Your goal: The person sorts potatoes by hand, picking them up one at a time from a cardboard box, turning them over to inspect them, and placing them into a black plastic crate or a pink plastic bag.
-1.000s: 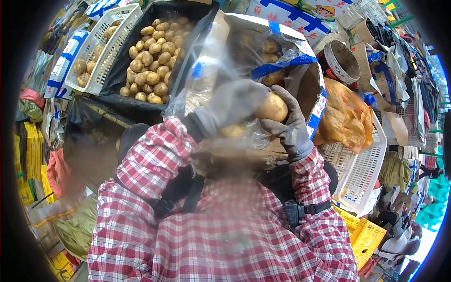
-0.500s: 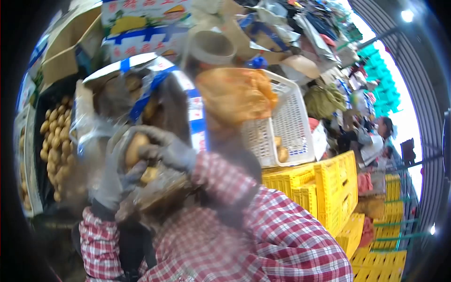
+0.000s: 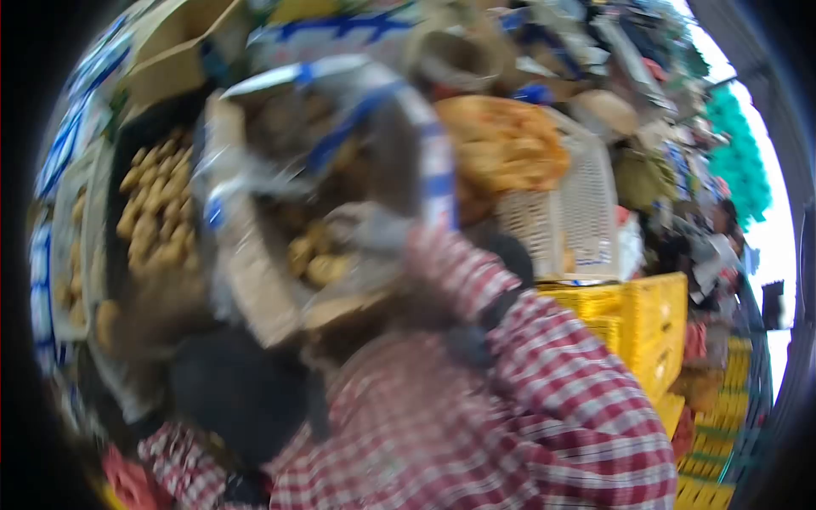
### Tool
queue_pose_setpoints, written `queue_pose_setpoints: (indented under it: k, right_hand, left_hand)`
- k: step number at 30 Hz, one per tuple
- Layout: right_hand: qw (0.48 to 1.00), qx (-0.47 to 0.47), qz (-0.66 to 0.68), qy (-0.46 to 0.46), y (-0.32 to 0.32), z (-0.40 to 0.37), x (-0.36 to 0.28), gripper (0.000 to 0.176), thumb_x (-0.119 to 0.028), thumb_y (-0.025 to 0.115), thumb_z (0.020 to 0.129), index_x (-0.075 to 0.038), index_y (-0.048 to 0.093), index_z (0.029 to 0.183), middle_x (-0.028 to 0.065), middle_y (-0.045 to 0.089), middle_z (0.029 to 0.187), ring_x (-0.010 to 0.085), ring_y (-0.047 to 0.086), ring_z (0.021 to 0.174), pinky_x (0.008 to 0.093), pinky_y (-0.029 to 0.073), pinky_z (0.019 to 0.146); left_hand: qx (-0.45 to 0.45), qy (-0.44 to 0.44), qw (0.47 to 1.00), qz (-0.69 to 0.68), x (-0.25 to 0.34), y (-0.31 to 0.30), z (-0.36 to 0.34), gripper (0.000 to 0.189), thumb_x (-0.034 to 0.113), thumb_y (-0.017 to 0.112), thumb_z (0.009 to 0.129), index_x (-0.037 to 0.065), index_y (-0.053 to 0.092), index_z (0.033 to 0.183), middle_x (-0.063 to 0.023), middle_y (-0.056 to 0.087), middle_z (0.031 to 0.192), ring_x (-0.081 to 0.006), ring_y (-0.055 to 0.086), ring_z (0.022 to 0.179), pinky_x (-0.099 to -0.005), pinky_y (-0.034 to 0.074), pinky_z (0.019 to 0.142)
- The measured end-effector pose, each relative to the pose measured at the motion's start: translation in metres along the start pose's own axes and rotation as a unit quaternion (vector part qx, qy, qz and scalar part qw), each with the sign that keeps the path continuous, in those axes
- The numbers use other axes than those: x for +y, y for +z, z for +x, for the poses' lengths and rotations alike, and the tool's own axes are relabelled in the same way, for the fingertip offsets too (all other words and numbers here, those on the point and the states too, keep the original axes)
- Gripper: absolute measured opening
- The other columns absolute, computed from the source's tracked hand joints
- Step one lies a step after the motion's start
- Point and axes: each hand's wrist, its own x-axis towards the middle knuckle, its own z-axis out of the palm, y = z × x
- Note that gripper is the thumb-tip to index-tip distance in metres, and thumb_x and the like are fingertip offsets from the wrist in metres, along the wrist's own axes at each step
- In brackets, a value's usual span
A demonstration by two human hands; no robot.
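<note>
My right hand [image 3: 374,229], in a grey glove, reaches into an open cardboard box [image 3: 255,276] lined with clear plastic. Its blurred fingers are just above several potatoes [image 3: 327,269] lying in the box, and whether they grip one I cannot make out. Low on the left, my left hand [image 3: 123,374], also gloved and smeared, is closed around a potato [image 3: 106,320] that shows at its fingertips. The hand is outside the box, below a dark crate [image 3: 127,127] of potatoes.
Right of the box stand a white basket [image 3: 586,200] and an orange mesh sack [image 3: 501,149]. Yellow crates [image 3: 654,331] are stacked beside my right arm. A grey crate [image 3: 92,204] is at far left. A person [image 3: 714,255] sits in the right background.
My left hand has left the box and swung down to the left with a potato. My right hand has let go of that potato and now reaches into the box. The view has shifted.
</note>
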Motion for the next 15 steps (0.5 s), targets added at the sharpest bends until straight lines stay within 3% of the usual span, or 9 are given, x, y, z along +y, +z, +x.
queue_pose_setpoints:
  k: [2,3,6,7,9,11,12,15]
  right_hand:
    - [0.995,-0.054,-0.007,0.079,-0.002,0.013,-0.013,0.038,-0.034,0.063,0.087,-0.008,0.067,0.115,0.0167,0.068,0.111,0.0305,0.065,0.104,0.0371,0.05,0.092]
    - [0.996,-0.048,-0.05,0.057,0.006,0.022,-0.004,0.039,-0.034,0.062,0.087,-0.006,0.067,0.114,0.0179,0.068,0.109,0.0305,0.066,0.102,0.0378,0.051,0.09]
    - [0.98,-0.124,-0.057,0.148,0.033,0.059,0.009,0.042,-0.035,0.065,0.083,-0.004,0.067,0.112,0.0181,0.069,0.105,0.0321,0.066,0.101,0.0395,0.05,0.088]
    - [0.97,-0.152,-0.068,0.177,0.044,0.071,0.017,0.043,-0.035,0.066,0.082,-0.004,0.068,0.111,0.018,0.07,0.104,0.0328,0.066,0.101,0.0402,0.05,0.087]
    - [0.945,-0.221,-0.149,0.192,0.062,0.085,0.03,0.047,-0.034,0.07,0.078,-0.004,0.066,0.114,0.0176,0.069,0.107,0.0326,0.065,0.102,0.039,0.05,0.088]
    - [0.898,-0.297,-0.288,0.15,0.085,0.108,0.042,0.056,-0.031,0.075,0.074,-0.005,0.062,0.122,0.017,0.067,0.114,0.0308,0.064,0.106,0.0354,0.05,0.091]
    - [0.924,-0.241,-0.254,0.156,0.1,0.11,0.059,0.062,-0.028,0.078,0.069,-0.007,0.061,0.125,0.0145,0.067,0.112,0.0302,0.063,0.109,0.0353,0.05,0.091]
    - [0.876,-0.286,-0.385,0.036,0.104,0.106,0.034,0.074,-0.025,0.078,0.07,-0.018,0.049,0.137,0.0116,0.048,0.142,0.033,0.048,0.128,0.0443,0.045,0.1]
  left_hand:
    - [-0.001,-0.066,0.988,0.141,-0.066,-0.034,-0.029,0.044,0.026,0.061,0.097,0.003,0.05,0.134,-0.0102,0.056,0.128,-0.0183,0.057,0.112,-0.0302,0.045,0.097]
    - [-0.012,-0.13,0.985,0.115,-0.091,-0.04,-0.059,0.044,0.022,0.063,0.095,0.003,0.049,0.133,-0.0109,0.057,0.125,-0.0188,0.057,0.109,-0.0303,0.046,0.097]
    - [0.004,-0.28,0.959,0.041,-0.147,-0.04,-0.131,0.041,0.018,0.063,0.095,0.006,0.048,0.131,-0.0106,0.057,0.121,-0.0198,0.057,0.107,-0.0319,0.049,0.095]
    - [0.043,-0.198,0.979,0.014,-0.197,-0.042,-0.162,0.042,0.031,0.06,0.097,-0.001,0.055,0.123,-0.014,0.063,0.107,-0.0222,0.057,0.095,-0.0342,0.048,0.085]
    - [0.064,-0.373,0.904,-0.198,-0.219,-0.04,-0.2,0.04,0.028,0.055,0.1,-0.001,0.052,0.127,-0.0128,0.062,0.113,-0.0215,0.058,0.098,-0.0325,0.047,0.089]
    - [0.026,-0.387,0.908,-0.157,-0.167,-0.022,-0.199,0.041,0.028,0.054,0.101,-0.002,0.051,0.129,-0.0117,0.061,0.117,-0.0196,0.059,0.106,-0.0313,0.047,0.093]
    - [0.005,-0.389,0.913,-0.122,-0.149,-0.015,-0.198,0.041,0.028,0.054,0.101,-0.002,0.05,0.13,-0.0119,0.061,0.118,-0.0197,0.059,0.107,-0.0313,0.047,0.093]
    - [-0.031,-0.358,0.933,0.011,-0.121,-0.01,-0.185,0.043,0.028,0.053,0.101,-0.002,0.05,0.131,-0.0125,0.06,0.119,-0.0202,0.058,0.11,-0.0315,0.046,0.095]
